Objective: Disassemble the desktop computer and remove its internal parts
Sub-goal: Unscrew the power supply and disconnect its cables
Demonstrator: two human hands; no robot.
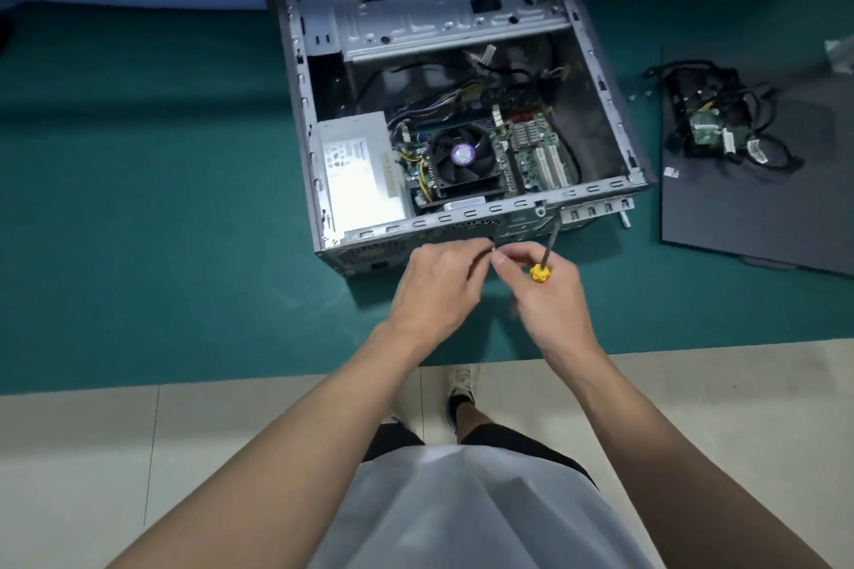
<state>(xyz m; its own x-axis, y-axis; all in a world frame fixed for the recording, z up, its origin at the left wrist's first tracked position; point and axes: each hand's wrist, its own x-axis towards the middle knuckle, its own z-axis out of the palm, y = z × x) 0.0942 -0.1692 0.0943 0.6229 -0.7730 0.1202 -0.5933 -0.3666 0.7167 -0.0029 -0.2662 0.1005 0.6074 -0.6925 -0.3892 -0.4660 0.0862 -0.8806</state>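
The open desktop case [443,97] lay on the green mat [138,199], its near edge just beyond both hands. The left hand [439,286] pinched a tiny silver piece [492,249], likely a screw, at its fingertips. The right hand [550,296] was closed around a yellow-handled screwdriver [545,252], shaft pointing up to the case's near rim. A dark side panel [748,217] with removed cables [721,120] lay well apart at right; bare mat stretched left.
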